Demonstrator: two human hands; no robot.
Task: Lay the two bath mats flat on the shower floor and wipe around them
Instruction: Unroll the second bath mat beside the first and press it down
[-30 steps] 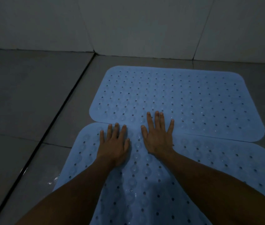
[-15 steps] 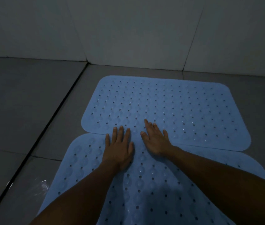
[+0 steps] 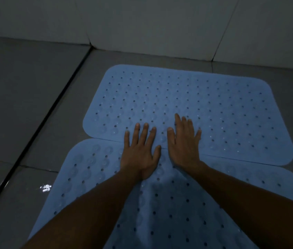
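A wet glint (image 3: 45,188) shines on the grey floor tiles (image 3: 25,108) at far left. My left hand (image 3: 140,151) lies flat, fingers spread, holding nothing, its palm on the near mat (image 3: 91,177) and its fingertips across the seam onto the far mat (image 3: 214,108). Just beside it my right hand (image 3: 184,146) presses down the same way, open and empty. Both blue mats lie flat, and the far one's near edge overlaps the near one.
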